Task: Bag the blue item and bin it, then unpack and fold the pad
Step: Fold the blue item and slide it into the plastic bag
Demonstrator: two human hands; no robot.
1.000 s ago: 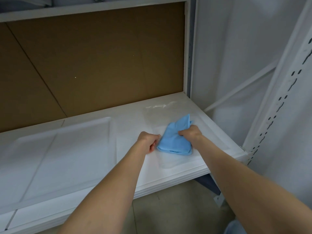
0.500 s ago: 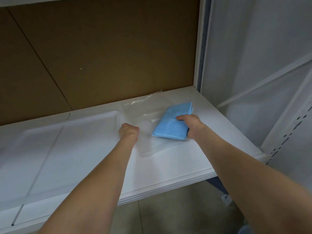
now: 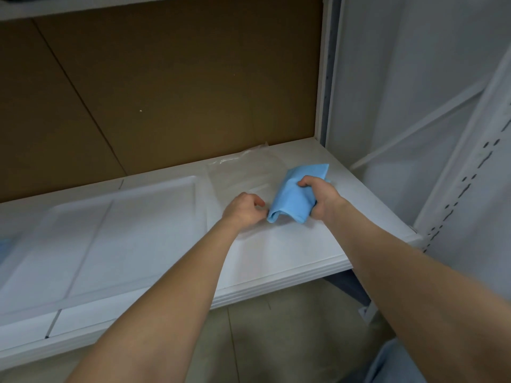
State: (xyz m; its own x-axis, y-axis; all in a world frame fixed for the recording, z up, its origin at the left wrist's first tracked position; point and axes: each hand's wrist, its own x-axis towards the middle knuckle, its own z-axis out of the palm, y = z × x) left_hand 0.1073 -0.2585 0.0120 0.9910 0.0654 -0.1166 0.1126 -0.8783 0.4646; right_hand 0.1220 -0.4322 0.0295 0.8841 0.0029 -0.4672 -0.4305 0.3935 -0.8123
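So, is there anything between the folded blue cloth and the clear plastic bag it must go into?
Nothing visible. The right hand grips the folded blue cloth over the clear plastic bag on the white shelf; the left hand pinches the bag's near edge.

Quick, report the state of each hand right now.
Left hand: fingers curled, apparently pinching the edge of the clear bag.
Right hand: closed, gripping the bunched blue item.
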